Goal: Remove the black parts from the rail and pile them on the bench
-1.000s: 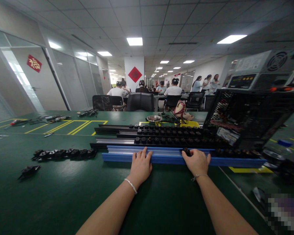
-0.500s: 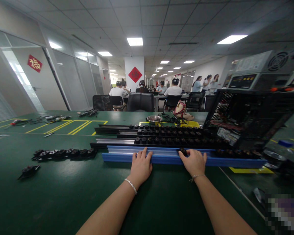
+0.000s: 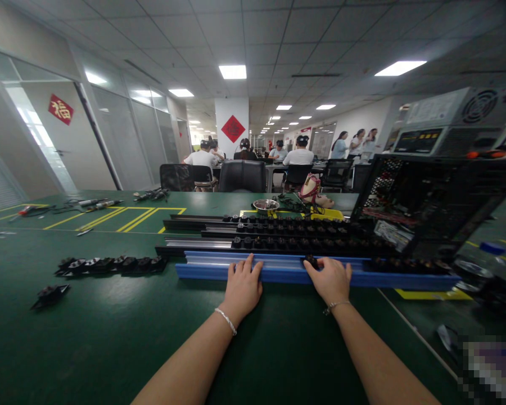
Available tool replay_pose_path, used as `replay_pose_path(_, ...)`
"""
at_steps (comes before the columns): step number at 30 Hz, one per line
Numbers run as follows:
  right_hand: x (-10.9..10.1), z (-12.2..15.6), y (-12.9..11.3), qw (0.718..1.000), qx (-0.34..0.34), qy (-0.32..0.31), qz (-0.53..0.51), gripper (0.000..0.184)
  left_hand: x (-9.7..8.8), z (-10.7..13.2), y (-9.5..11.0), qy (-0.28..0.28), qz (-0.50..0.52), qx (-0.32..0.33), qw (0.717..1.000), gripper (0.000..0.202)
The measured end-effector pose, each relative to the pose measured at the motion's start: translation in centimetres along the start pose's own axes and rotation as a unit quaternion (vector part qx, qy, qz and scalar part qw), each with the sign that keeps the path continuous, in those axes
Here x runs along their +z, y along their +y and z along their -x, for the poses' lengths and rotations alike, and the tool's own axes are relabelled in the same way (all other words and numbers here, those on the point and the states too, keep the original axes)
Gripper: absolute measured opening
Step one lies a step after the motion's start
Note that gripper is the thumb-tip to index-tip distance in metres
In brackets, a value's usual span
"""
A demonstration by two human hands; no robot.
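Note:
A long blue rail (image 3: 202, 271) lies across the green table (image 3: 101, 332) in front of me. My left hand (image 3: 242, 287) rests flat on its near edge, fingers stretched out over the rail. My right hand (image 3: 331, 279) lies on the rail further right, its fingertips on a small black part (image 3: 310, 261) sitting in the rail's channel. More black parts (image 3: 405, 264) fill the rail's right end. Behind it lie black rails (image 3: 194, 243) loaded with rows of the same black parts.
A row of loose black parts (image 3: 109, 264) and one single piece (image 3: 49, 294) lie to the left. An open computer case (image 3: 430, 202) stands at the right. A metal bowl (image 3: 265, 205) sits further back. Seated people (image 3: 297, 154) work at distant desks.
My right hand has slid a little to the left along the blue rail, taking the small black part with it. The left hand has stayed in place.

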State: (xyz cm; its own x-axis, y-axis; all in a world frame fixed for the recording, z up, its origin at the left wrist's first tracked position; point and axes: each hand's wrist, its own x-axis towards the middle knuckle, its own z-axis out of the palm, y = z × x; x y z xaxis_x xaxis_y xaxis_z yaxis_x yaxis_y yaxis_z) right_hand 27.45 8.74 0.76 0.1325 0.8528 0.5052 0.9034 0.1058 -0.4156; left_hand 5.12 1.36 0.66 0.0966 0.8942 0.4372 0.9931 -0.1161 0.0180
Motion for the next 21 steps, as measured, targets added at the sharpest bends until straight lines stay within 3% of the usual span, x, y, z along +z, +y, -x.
replay_pose_path(21,-0.2,0.4,-1.0,1.0,-0.008,-0.018,-0.021,0.04,-0.2,0.0,0.2,0.0,0.005,-0.006,1.0,0.045)
